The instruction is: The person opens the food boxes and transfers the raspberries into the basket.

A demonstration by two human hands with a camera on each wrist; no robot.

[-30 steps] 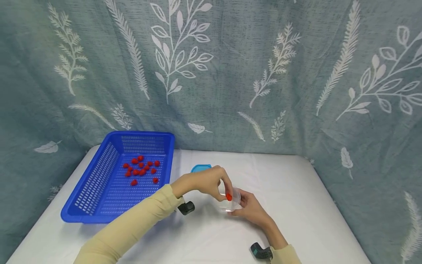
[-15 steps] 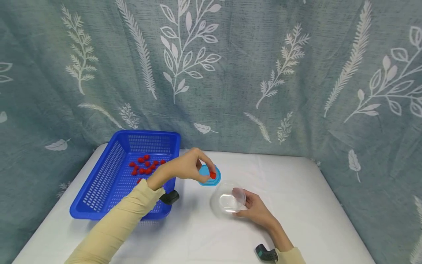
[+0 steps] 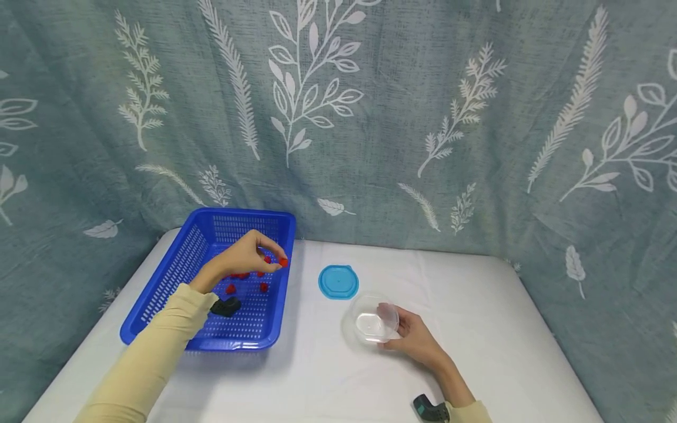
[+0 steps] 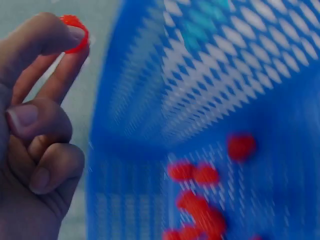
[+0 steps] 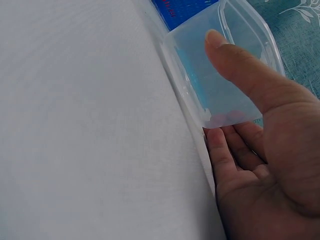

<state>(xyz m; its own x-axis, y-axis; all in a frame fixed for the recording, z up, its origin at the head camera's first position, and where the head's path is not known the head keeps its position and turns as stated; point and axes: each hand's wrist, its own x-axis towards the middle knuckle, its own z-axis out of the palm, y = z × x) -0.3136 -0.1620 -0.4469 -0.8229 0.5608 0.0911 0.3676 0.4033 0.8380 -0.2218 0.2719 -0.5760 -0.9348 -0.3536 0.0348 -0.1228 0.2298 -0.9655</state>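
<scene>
My left hand (image 3: 243,257) pinches a small red berry (image 3: 283,262) between thumb and index finger, above the right side of a blue plastic basket (image 3: 279,317). In the left wrist view the held berry (image 4: 80,42) has a bumpy edge, and the other fingers are curled. Several more red berries (image 4: 207,220) lie on the basket floor, partly hidden by the hand in the head view. My right hand (image 3: 418,341) grips the right side of a clear plastic container (image 3: 364,306) on the table; its thumb (image 5: 245,67) lies along the wall. No red shows inside the container.
A light blue lid (image 3: 338,282) lies flat on the white-covered table (image 3: 449,294), behind the container and right of the basket. A green leaf-patterned curtain (image 3: 381,147) stands along the back and sides.
My left hand has moved left with the red berry, from the container, past the lid, to above the basket. My right hand still holds the container, which now stands in full view.
</scene>
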